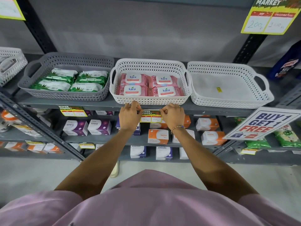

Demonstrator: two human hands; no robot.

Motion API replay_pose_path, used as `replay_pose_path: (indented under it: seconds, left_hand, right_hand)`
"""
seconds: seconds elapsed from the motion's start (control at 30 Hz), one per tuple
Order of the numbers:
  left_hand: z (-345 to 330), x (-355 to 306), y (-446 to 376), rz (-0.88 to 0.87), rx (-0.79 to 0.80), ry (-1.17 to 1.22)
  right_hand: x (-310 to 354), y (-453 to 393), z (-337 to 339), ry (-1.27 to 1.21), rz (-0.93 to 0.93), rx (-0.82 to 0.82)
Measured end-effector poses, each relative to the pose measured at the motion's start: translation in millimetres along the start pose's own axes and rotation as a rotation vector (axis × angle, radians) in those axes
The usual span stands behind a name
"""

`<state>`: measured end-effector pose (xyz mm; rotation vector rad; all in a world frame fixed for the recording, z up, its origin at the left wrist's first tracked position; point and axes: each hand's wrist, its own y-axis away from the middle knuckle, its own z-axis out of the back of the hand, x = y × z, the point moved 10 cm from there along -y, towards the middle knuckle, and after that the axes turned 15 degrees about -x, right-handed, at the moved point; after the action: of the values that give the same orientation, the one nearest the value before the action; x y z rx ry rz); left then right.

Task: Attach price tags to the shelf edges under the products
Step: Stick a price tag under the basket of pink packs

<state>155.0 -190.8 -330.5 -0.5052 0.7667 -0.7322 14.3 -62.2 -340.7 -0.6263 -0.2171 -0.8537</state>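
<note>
Hands raised to the front edge of the grey shelf (pixel 101 105). Left hand (pixel 129 117) has fingers curled, pinching the left end of a price tag (pixel 151 116); right hand (pixel 172 116) likewise curled, pinching the tag's right end. Tag sits between the two hands, against the shelf edge; whether it is already stuck on cannot be told. Tag is yellow-bordered with a green "SUPER MARKET" header and two white boxes with handwritten figures. Beaded bracelet (pixel 176 127) on the right wrist.

Directly above the hands: white basket (pixel 151 101) with four pink "kara" wipe packs (pixel 149 84). Up and left of the left hand: grey basket (pixel 65 95) with green wipe packs (pixel 70 80); a second tag (pixel 72 110) hangs on the shelf edge under it, well left of the left hand. Up and right of the right hand: another white basket (pixel 231 101), only a small yellow sticker (pixel 219 89) inside. Further right, "BUY 1 GET 1 FREE" sign (pixel 262 123). Below the hands, boxed goods on the lower shelves.
</note>
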Motion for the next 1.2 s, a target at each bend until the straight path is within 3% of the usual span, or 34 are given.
replay_pose_path:
  seconds: [0.93, 1.2]
  left_hand:
    - [5, -9, -1, -0.029, 0.009, 0.007]
    - [3, -14, -4, -0.15, 0.025, -0.091]
  right_hand:
    - [3, -4, 2, 0.053, 0.075, 0.003]
    - [2, -5, 1, 0.055, 0.075, -0.003]
